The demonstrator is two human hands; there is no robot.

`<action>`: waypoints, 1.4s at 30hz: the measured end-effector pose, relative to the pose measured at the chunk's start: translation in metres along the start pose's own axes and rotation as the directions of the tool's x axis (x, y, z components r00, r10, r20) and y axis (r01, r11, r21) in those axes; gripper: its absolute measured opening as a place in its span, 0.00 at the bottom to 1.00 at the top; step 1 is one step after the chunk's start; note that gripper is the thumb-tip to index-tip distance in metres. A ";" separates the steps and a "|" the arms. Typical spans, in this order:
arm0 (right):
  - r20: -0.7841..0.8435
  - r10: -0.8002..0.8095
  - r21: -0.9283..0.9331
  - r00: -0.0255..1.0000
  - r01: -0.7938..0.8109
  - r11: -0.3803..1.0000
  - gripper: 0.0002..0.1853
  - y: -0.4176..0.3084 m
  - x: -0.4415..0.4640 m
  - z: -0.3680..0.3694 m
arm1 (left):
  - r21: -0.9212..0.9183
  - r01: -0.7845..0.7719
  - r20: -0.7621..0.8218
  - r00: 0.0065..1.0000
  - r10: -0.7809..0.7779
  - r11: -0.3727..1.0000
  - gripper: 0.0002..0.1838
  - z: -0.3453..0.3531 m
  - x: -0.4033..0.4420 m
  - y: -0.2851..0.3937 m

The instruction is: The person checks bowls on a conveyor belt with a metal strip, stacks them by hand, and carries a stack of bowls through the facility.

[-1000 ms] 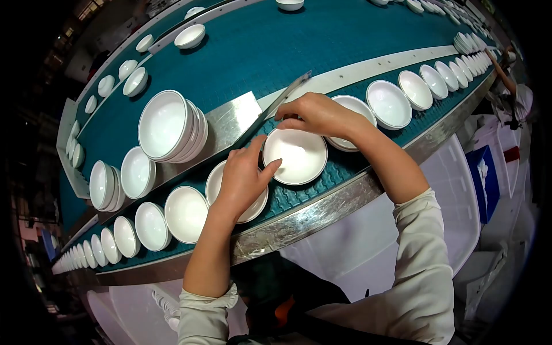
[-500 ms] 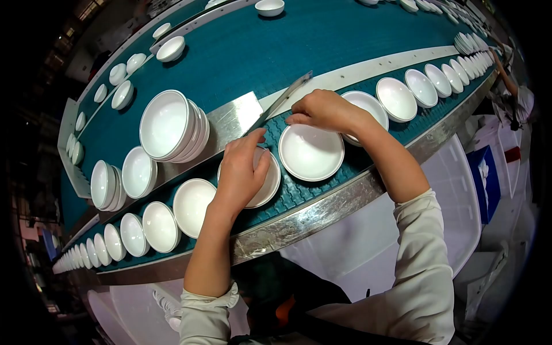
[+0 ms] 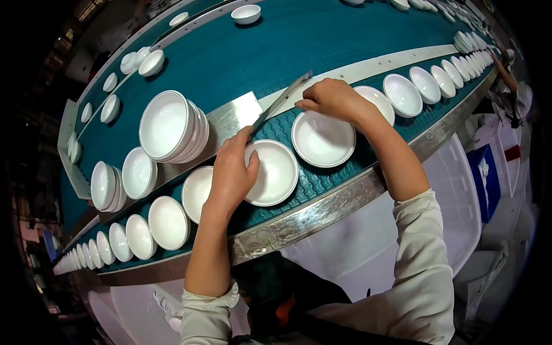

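My left hand (image 3: 231, 175) hovers at the left rim of a white bowl (image 3: 273, 173) on the green belt, thumb and fingers apart, with nothing visible in its grip. My right hand (image 3: 333, 99) is over the far rim of the neighbouring white bowl (image 3: 323, 141). Its fingers are curled in with the thumb against them; whether they pinch something small or the rim is hidden. Behind its wrist another white bowl (image 3: 376, 102) is partly covered. One more bowl (image 3: 196, 192) is just left of my left forearm.
A metal plate (image 3: 236, 115) bears a stack of white bowls (image 3: 167, 126). An angled metal strip (image 3: 282, 103) stands beyond my hands. The wide green belt (image 3: 230, 63) behind carries scattered bowls. A steel edge (image 3: 305, 221) runs in front; a white bin (image 3: 356, 230) is below.
The bowls on the near belt have shifted right, while those on the far belt have moved left. My right hand has gone slightly right and up; my left hand has barely moved.
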State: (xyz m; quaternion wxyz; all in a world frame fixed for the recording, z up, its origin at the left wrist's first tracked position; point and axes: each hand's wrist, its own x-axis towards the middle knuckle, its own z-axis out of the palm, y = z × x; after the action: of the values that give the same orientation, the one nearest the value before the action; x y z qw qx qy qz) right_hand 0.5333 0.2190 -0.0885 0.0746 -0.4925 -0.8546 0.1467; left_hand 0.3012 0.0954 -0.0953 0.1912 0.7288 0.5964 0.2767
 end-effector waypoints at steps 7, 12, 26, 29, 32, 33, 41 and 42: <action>-0.074 -0.052 0.166 0.996 0.064 0.984 0.16 -0.006 -0.003 -0.005 | -0.025 -0.053 0.074 0.996 0.055 0.998 0.22 0.004 -0.001 0.012; -0.150 0.002 0.116 0.989 0.016 0.993 0.16 0.007 0.001 -0.002 | 0.115 0.030 0.281 0.958 -0.062 0.993 0.23 -0.005 -0.001 0.005; 0.003 -0.063 0.236 0.998 0.060 0.970 0.15 -0.010 -0.003 -0.007 | -0.036 -0.085 0.005 0.996 0.086 0.996 0.25 0.003 0.001 0.009; -0.165 -0.013 0.192 0.986 0.045 0.980 0.15 0.000 0.001 0.000 | 0.047 -0.047 0.179 0.983 0.038 0.998 0.25 0.005 -0.001 0.005; -0.149 0.017 0.094 0.989 -0.003 0.996 0.15 0.006 0.002 -0.001 | 0.092 -0.029 0.207 0.978 0.009 0.995 0.24 0.003 -0.001 -0.004; -0.154 0.015 0.090 0.988 -0.001 0.996 0.15 0.006 0.003 -0.001 | 0.102 -0.037 0.176 0.984 0.019 0.994 0.25 0.004 -0.002 -0.006; 0.150 -0.035 0.199 0.988 0.005 0.980 0.14 -0.010 -0.004 -0.011 | -0.030 -0.045 -0.027 0.999 0.044 0.999 0.25 0.004 0.003 0.004; 0.152 -0.034 0.200 0.988 0.003 0.980 0.14 -0.009 -0.004 -0.008 | -0.020 -0.078 -0.045 0.996 0.077 0.997 0.24 0.005 0.003 0.005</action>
State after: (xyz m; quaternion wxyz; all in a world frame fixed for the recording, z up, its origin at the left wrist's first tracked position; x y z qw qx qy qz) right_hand 0.5305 0.2128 -0.0782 0.0584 -0.4616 -0.8435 0.2684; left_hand 0.3086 0.0980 -0.0955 0.1751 0.7430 0.5686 0.3066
